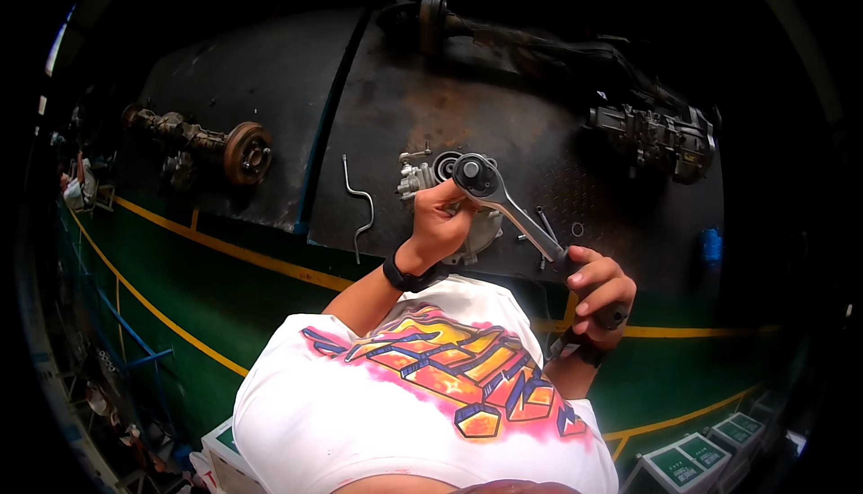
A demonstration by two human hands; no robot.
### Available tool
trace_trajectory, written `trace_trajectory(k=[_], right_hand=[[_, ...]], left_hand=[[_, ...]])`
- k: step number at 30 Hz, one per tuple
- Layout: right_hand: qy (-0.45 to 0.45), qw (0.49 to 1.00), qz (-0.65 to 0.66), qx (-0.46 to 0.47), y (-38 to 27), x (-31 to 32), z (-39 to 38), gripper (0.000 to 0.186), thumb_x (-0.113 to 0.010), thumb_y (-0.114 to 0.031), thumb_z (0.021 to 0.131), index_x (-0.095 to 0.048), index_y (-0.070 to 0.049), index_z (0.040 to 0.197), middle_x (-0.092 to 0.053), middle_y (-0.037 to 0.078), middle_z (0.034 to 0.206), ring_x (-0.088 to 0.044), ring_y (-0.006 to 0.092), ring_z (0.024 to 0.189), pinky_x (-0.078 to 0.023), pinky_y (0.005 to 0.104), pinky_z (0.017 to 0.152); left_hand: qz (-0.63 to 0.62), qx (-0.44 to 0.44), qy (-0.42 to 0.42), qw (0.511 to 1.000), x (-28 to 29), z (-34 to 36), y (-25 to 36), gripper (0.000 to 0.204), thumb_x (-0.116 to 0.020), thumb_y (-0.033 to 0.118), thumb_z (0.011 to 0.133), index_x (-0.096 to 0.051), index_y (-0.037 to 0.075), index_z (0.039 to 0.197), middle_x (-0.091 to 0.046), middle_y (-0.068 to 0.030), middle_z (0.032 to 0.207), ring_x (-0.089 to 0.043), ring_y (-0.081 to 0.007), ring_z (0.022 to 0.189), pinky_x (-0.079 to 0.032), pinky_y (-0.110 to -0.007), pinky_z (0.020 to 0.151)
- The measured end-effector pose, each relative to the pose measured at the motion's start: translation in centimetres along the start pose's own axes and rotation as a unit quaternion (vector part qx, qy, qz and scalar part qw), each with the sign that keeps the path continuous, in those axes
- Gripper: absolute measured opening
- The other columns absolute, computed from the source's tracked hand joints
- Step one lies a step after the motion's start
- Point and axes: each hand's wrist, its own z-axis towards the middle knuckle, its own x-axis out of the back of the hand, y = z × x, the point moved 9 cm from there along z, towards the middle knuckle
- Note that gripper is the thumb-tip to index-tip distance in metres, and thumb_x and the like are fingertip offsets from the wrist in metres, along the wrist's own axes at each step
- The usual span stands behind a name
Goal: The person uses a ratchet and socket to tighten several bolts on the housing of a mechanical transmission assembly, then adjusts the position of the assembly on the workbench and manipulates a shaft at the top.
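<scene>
Bent metal pipe lies loose left of pale metal housing; thin ring lies loose to right. Housing sits at near side of bench, just beyond my shirt. Looks mid-work to me; can't tell which fasteners are out or left. My ratchet wrench hangs over housing, slanting near-right. Left hand closed, thumb and fingers pinching its head; right hand curled around dark grip. Both elbows bent, forearms angled inward.
</scene>
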Motion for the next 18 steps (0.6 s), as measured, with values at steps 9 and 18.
trace_trajectory(k=[9, 18], right_hand=[[0.085, 0.995, 0.041, 0.03, 2.3, 2.1, 0.6, 0.025, -0.092, -0.029, 0.096, -0.074, -0.011, 0.099, -0.076, 0.014, 0.119, -0.069, 0.0399, 0.134, -0.048, 0.0557, 0.122], [0.067, 0.961, 0.258, 0.079, 7.9, 4.3, 7.9, 0.028, -0.064, -0.036, 0.113, -0.056, -0.011, 0.101, -0.066, 0.009, 0.097, -0.068, 0.0298, 0.113, -0.052, 0.051, 0.114]], left_hand=[[0.001, 0.049, -0.25, 0.967, 0.2, 2.1, 0.4, 0.035, -0.063, -0.016, 0.099, -0.073, -0.004, 0.13, -0.081, -0.0147, 0.123, -0.075, -0.0211, 0.114, -0.057, -0.033, 0.103], [-0.004, 0.005, -0.233, 0.972, 0.1, 2.0, 1.4, 0.026, -0.064, -0.016, 0.096, -0.073, -0.004, 0.117, -0.082, -0.0126, 0.108, -0.08, -0.0244, 0.104, -0.06, -0.035, 0.097]])
